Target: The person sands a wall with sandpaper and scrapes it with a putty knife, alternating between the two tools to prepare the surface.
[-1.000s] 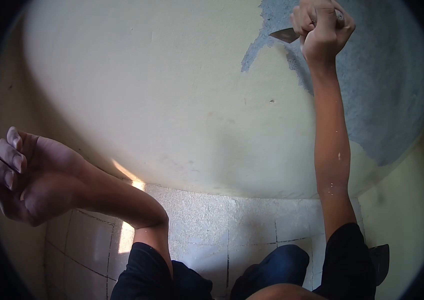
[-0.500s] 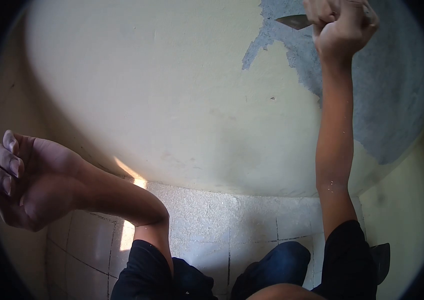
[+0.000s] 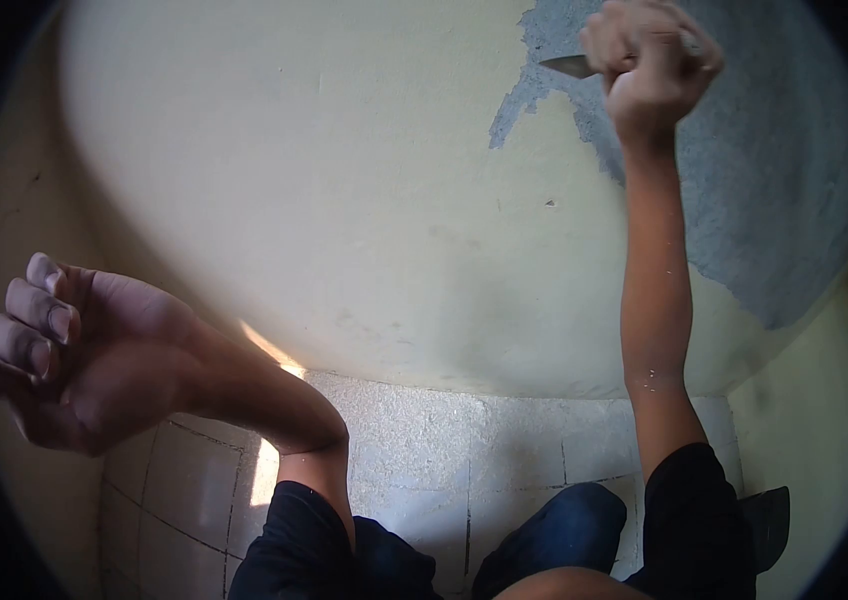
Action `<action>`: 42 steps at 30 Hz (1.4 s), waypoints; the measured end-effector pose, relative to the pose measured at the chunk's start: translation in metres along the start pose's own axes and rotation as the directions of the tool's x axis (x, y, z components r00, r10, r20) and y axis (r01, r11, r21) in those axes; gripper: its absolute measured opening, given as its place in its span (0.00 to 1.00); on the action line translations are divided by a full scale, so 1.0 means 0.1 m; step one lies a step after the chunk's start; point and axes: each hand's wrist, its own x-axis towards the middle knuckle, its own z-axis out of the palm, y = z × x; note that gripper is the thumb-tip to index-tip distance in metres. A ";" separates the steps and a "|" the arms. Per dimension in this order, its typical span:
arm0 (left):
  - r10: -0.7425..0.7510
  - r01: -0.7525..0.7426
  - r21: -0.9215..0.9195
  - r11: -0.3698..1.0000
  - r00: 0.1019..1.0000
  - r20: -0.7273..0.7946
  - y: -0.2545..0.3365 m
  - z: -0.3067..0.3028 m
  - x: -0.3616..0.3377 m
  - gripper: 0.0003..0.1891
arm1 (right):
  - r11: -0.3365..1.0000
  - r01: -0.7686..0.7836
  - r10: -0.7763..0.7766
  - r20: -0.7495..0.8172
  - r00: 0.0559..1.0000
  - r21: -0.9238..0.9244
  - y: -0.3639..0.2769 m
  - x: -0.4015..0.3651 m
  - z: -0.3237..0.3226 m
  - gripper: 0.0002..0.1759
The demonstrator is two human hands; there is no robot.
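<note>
Right hand (image 3: 649,70): raised on a straight arm to the upper right part of the wall (image 3: 344,200). Fully clenched in a fist around the handle of a scraper (image 3: 569,66), knuckles toward the camera. Handle almost wholly hidden inside the fist.

Scraper: flat grey metal blade projecting left from the fist, roughly level, tip pointing left. Located over the upper left lobe of the bare patch (image 3: 774,180), just beside the ragged edge of the remaining paint. Contact between blade edge and wall surface: cannot tell from this view.

Left hand (image 3: 74,350): held at the left edge of the view, low, well apart from the scraper, elbow bent. Half open, fingers loosely curled toward the palm, nails toward the camera. Nothing held. Close to the wall's lower left part; touching or not, cannot tell.

Wall: cream-yellow paint over most of the surface, with small marks and specks. Bare patch: rough blue-grey, irregular outline, from the top edge down the right side.

Floor (image 3: 424,450): pale square tiles with dark joints, meeting the foot of the wall. Narrow strip of sunlight (image 3: 269,460) at the wall's foot, beside the left forearm.

Clothing: black short sleeves (image 3: 694,520) on both arms; blue trouser knee (image 3: 554,520) at the bottom edge, between the arms.
</note>
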 end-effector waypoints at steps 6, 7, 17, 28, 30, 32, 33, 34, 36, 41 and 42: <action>-0.154 0.207 0.133 0.969 0.932 -0.329 -0.63 0.64 -0.42 0.14 | 0.977 -0.207 0.207 0.022 0.978 0.050 -0.01 -0.28 0.18 0.27; -0.219 0.261 0.096 0.960 0.923 -0.316 -0.75 0.67 -0.50 0.14 | 0.980 -0.188 0.187 0.017 0.982 0.070 -0.03 -0.19 0.10 0.27; -0.182 -0.282 0.737 0.614 0.858 0.480 -2.62 1.50 -0.35 0.15 | 0.939 -0.186 0.153 0.133 0.979 0.288 -0.40 0.71 -0.65 0.33; -0.439 -0.309 0.778 0.548 0.685 0.581 -2.61 1.26 -0.90 0.34 | 0.848 -0.511 0.530 -0.180 0.829 0.140 -0.08 0.13 -0.40 0.29; -0.436 -0.289 0.786 0.546 0.704 0.561 -2.58 1.26 -1.05 0.33 | 0.824 -0.539 0.567 -0.254 0.784 0.174 -0.12 0.02 -0.36 0.29; -0.446 -0.268 0.796 0.543 0.711 0.543 -2.47 1.22 -1.20 0.33 | 0.851 -0.492 0.524 -0.277 0.805 0.182 -0.23 0.05 -0.35 0.32; -0.445 -0.261 0.795 0.547 0.714 0.541 -2.47 1.22 -1.23 0.32 | 0.866 -0.463 0.499 -0.285 0.818 0.188 -0.28 0.10 -0.37 0.33; -0.452 -0.256 0.795 0.550 0.709 0.541 -2.43 1.22 -1.26 0.32 | 0.896 -0.415 0.443 -0.251 0.861 0.160 -0.35 0.14 -0.38 0.33; -0.461 -0.239 0.797 0.555 0.709 0.534 -2.37 1.20 -1.37 0.32 | 0.944 -0.303 0.323 -0.188 0.927 0.129 -0.45 0.28 -0.41 0.33; -0.431 -0.263 0.782 0.565 0.715 0.551 -2.36 1.16 -1.40 0.30 | 0.975 -0.189 0.206 -0.156 0.966 0.120 -0.68 0.56 -0.42 0.32; -0.417 -0.262 0.781 0.567 0.726 0.547 -2.36 1.14 -1.41 0.30 | 0.978 -0.165 0.183 -0.152 0.971 0.126 -0.65 0.52 -0.37 0.32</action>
